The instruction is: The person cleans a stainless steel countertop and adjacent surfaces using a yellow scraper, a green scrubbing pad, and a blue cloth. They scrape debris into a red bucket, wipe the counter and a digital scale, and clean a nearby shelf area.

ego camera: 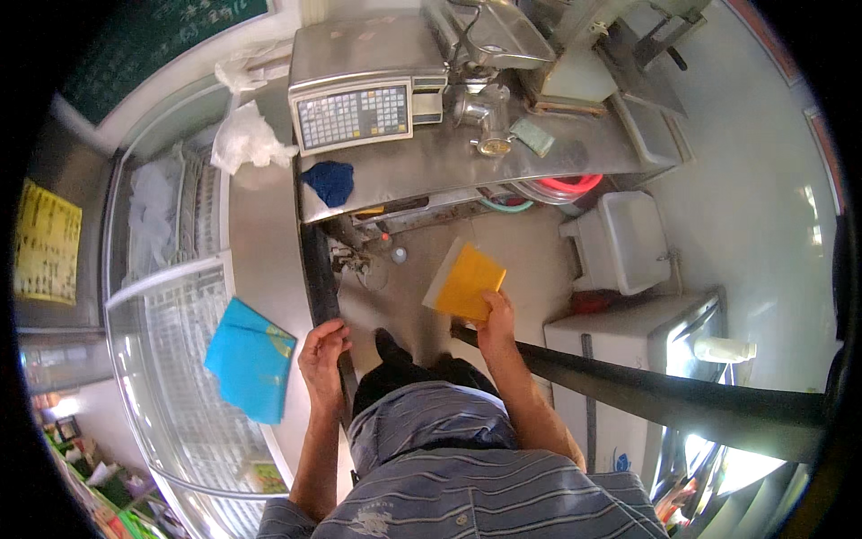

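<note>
My right hand [498, 320] grips a flat, square yellow sheet-like item [469, 281] by its lower right edge, over the floor in front of my body. A pale, translucent strip shows along its left side; whether it is a cloth or a packet, I cannot tell. My left hand [324, 364] hovers at the inner edge of the steel counter [266, 249], fingers loosely bent and nothing visible in them. Just left of it, a bright blue folded sheet [250, 364] with yellow marks lies partly on the counter and over the glass display case [182, 377].
A scale with a keypad [353, 114] and a meat grinder [486, 111] stand on the steel bench [417, 158], with a dark blue cloth [330, 183] and a green pad [533, 137]. A white basin [638, 242] is at right. A dark bar [640, 377] crosses beside my right forearm.
</note>
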Available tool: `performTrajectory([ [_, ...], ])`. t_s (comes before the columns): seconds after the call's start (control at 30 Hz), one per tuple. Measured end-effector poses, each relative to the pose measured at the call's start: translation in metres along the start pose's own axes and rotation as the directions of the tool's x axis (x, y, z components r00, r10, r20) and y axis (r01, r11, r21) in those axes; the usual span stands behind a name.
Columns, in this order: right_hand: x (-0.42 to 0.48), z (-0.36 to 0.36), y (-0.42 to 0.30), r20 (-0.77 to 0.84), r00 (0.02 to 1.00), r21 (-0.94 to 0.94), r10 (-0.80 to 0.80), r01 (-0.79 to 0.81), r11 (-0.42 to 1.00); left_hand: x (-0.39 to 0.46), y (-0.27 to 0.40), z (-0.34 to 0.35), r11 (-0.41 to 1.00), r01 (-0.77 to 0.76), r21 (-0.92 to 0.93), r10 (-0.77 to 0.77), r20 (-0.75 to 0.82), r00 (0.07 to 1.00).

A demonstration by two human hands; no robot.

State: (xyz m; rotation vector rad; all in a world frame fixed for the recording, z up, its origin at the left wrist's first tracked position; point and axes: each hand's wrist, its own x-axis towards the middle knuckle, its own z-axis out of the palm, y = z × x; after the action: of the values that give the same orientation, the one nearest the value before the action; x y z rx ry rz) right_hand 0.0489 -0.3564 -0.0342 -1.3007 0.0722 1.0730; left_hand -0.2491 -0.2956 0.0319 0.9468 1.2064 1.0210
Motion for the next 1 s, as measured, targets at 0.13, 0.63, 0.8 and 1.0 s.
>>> performTrajectory([
  [0.13,0.034,0.026,-0.014,-0.056,0.998,0.163,0.033,-0.024,0.986,0.029,0.008,0.015,1.0,0.024,0.01,-0.024,0.081,0.996],
  [0.63,0.144,0.072,-0.041,-0.039,0.998,0.149,0.051,-0.044,0.988,0.11,0.031,0.07,0.983,0.139,0.12,-0.155,0.135,0.979],
  [0.8,0.14,0.096,-0.065,0.097,0.995,0.178,0.001,-0.018,0.984,0.158,0.047,0.099,0.955,0.227,0.191,-0.285,0.379,0.88],
  [1.0,0.124,0.163,-0.107,0.24,0.965,0.292,-0.101,0.027,0.956,0.203,0.073,0.18,0.879,0.447,0.167,-0.445,0.626,0.641],
])
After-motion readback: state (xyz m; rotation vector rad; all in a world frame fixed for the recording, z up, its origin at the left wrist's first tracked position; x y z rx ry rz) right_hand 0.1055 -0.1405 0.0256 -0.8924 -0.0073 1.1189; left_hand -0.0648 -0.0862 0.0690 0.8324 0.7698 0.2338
